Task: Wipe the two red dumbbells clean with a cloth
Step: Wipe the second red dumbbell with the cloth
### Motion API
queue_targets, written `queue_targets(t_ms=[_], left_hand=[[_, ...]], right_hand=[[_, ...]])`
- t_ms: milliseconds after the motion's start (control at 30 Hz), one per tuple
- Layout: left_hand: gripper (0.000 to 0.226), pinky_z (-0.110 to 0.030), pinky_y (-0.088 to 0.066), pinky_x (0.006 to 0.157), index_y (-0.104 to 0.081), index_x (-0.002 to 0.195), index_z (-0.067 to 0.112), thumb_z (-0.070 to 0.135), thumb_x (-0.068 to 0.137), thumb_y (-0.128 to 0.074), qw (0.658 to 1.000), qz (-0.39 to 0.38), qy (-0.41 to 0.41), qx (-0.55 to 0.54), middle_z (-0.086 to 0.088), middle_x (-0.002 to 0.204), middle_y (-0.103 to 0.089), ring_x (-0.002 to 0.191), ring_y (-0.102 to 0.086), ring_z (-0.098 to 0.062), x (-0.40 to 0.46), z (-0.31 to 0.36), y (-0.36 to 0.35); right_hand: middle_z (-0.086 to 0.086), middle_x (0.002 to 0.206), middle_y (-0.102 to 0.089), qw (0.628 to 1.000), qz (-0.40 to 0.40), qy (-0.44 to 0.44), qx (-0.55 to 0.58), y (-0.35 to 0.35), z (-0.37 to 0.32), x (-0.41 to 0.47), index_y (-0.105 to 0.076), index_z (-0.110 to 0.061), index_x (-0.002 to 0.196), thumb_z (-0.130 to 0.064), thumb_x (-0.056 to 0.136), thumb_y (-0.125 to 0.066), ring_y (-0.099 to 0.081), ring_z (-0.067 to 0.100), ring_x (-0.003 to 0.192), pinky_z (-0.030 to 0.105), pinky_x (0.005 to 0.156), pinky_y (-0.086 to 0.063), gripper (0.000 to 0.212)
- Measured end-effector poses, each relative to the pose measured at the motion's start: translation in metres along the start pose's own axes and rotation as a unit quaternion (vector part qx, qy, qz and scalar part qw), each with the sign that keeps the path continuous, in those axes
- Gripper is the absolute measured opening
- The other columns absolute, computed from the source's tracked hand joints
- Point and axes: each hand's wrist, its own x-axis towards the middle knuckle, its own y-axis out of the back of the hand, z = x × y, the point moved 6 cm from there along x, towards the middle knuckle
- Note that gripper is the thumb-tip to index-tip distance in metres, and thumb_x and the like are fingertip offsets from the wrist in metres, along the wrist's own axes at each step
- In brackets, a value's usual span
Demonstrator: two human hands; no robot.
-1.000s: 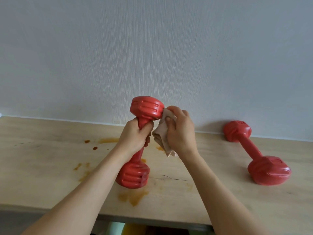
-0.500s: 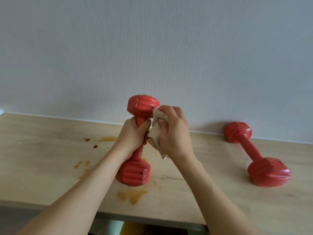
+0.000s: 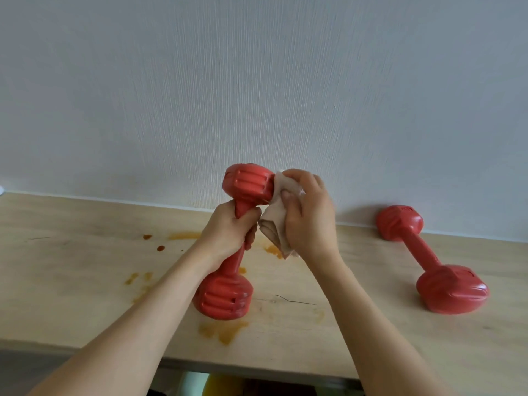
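The right hand is bunched around a pale cloth, fingers curled over it, pressing the wad against the right side of the upper head of a red dumbbell. The left hand is clenched around that dumbbell's handle, just under the upper head, thumb and fingers wrapped right round. The dumbbell stands nearly upright, leaning a little, its lower head planted on the wooden counter. Part of the cloth hangs loose below the right hand, clear of the counter.

Around the foot of the held dumbbell the counter carries brownish-orange stains: a blotch just in front of it, smears and drops off to its left, another patch behind it under the cloth. Well to the right of the held dumbbell, the second red dumbbell lies on its side on the counter, its far head against the pale wall.
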Motion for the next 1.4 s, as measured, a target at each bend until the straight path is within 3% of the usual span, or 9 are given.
queue_targets(t_ms=[200, 333, 467, 700, 833, 933, 1167, 1300, 1400], left_hand=[[0.026, -0.021, -0.041, 0.043, -0.05, 0.063, 0.008, 0.004, 0.089, -0.052, 0.996, -0.021, -0.043, 0.077, -0.001, 0.047, -0.049, 0.04, -0.047, -0.01, -0.002, 0.005, -0.002], [0.019, -0.018, -0.042, 0.046, -0.052, 0.069, 0.012, 0.004, 0.084, -0.061, 0.99, 0.028, -0.078, 0.113, -0.002, 0.052, -0.053, 0.041, -0.052, -0.006, 0.001, 0.008, 0.001], [0.018, -0.022, -0.05, 0.059, -0.055, 0.073, 0.016, 0.005, 0.082, -0.066, 0.994, 0.071, -0.062, 0.055, 0.002, 0.063, -0.055, 0.05, -0.056, -0.002, 0.002, 0.008, 0.012], [0.015, -0.022, -0.047, 0.058, -0.06, 0.069, 0.005, 0.0, 0.083, -0.061, 1.0, 0.013, -0.008, -0.013, -0.001, 0.054, -0.059, 0.051, -0.06, -0.009, -0.001, 0.008, 0.02], [0.029, -0.019, -0.044, 0.056, -0.056, 0.052, 0.003, 0.002, 0.081, -0.06, 0.996, 0.036, -0.027, 0.073, -0.003, 0.044, -0.054, 0.043, -0.053, -0.01, -0.001, 0.011, 0.024], [0.036, -0.018, -0.039, 0.047, -0.051, 0.046, 0.003, 0.004, 0.08, -0.061, 0.992, 0.061, -0.042, 0.105, -0.004, 0.038, -0.049, 0.037, -0.046, -0.012, 0.0, 0.011, 0.029], [0.034, -0.028, -0.036, 0.051, -0.052, 0.056, -0.002, 0.014, 0.08, -0.07, 0.985, -0.05, -0.059, 0.157, 0.005, 0.035, -0.042, 0.038, -0.04, -0.012, -0.005, 0.011, 0.007], [0.04, -0.019, -0.036, 0.049, -0.049, 0.049, 0.01, 0.018, 0.08, -0.072, 0.974, -0.092, -0.067, 0.198, 0.008, 0.032, -0.043, 0.036, -0.041, -0.004, -0.009, 0.018, -0.005], [0.044, -0.018, -0.039, 0.05, -0.048, 0.043, 0.014, 0.015, 0.08, -0.072, 0.981, -0.068, -0.045, 0.178, 0.005, 0.032, -0.046, 0.034, -0.043, -0.005, -0.004, 0.015, 0.001]], right_hand=[[0.013, 0.109, -0.061, 0.997, -0.041, -0.063, -0.01, -0.001, 0.027, 0.008, -0.059, -0.012, 0.111, 0.0, 0.089, -0.048, -0.058, 0.023, 0.097, 0.027, 0.082, -0.044, 0.028], [0.0, 0.101, -0.051, 0.998, -0.036, -0.056, -0.022, 0.004, 0.024, 0.005, -0.062, -0.01, 0.107, 0.003, 0.088, -0.048, -0.05, 0.018, 0.102, 0.005, 0.076, -0.035, 0.027], [-0.002, 0.111, -0.044, 0.999, -0.004, -0.042, 0.01, 0.014, 0.006, 0.005, -0.056, -0.012, 0.117, -0.003, 0.09, -0.053, -0.049, 0.014, 0.104, 0.009, 0.083, -0.035, 0.03], [0.005, 0.106, -0.064, 0.997, 0.018, -0.053, 0.06, 0.019, 0.001, 0.006, -0.058, -0.025, 0.107, -0.013, 0.086, -0.064, -0.061, 0.022, 0.094, 0.043, 0.086, -0.049, 0.025], [0.006, 0.108, -0.066, 0.991, 0.013, -0.053, 0.126, 0.014, -0.008, 0.004, -0.062, -0.029, 0.106, -0.013, 0.088, -0.064, -0.063, 0.02, 0.099, 0.042, 0.09, -0.051, 0.024], [0.006, 0.109, -0.066, 0.992, -0.008, -0.038, 0.117, 0.011, -0.011, 0.002, -0.065, -0.019, 0.111, -0.011, 0.09, -0.061, -0.063, 0.016, 0.1, 0.035, 0.091, -0.05, 0.023], [0.007, 0.108, -0.067, 0.994, -0.049, -0.031, 0.095, 0.021, -0.001, 0.018, -0.067, -0.011, 0.109, -0.001, 0.09, -0.057, -0.062, 0.011, 0.096, 0.026, 0.087, -0.051, 0.024], [0.002, 0.107, -0.063, 0.989, -0.067, -0.063, 0.113, 0.022, 0.005, 0.02, -0.067, -0.019, 0.104, -0.005, 0.093, -0.055, -0.066, 0.023, 0.089, 0.039, 0.059, -0.06, 0.022], [0.004, 0.104, -0.067, 0.994, -0.067, -0.028, 0.08, 0.027, 0.005, 0.017, -0.067, -0.013, 0.104, -0.003, 0.09, -0.057, -0.064, 0.016, 0.095, 0.028, 0.081, -0.054, 0.02]])
